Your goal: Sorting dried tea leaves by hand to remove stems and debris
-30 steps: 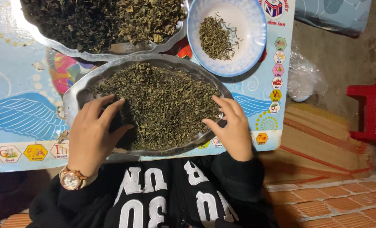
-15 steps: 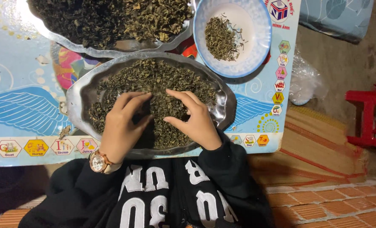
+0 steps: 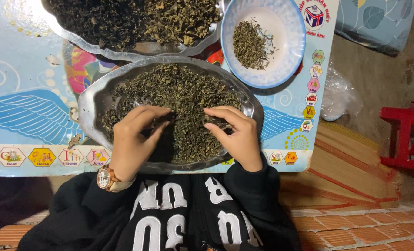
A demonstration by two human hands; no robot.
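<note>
Both hands are sunk into the dried leaves heaped on an oval metal tray, which sits on a blue picture mat. The left hand is curled loosely, with leaves pinched at its fingertips. The right hand is curled the same way, leaves pressed under the fingers. A white bowl with a small leaf pile is seen up top, just beside a second tray.

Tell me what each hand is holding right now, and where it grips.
Both hands, left hand and right hand, rest curled in the dried leaves on the metal tray, fingertips among loose bits. Whether either pinches any cannot be told.
</note>
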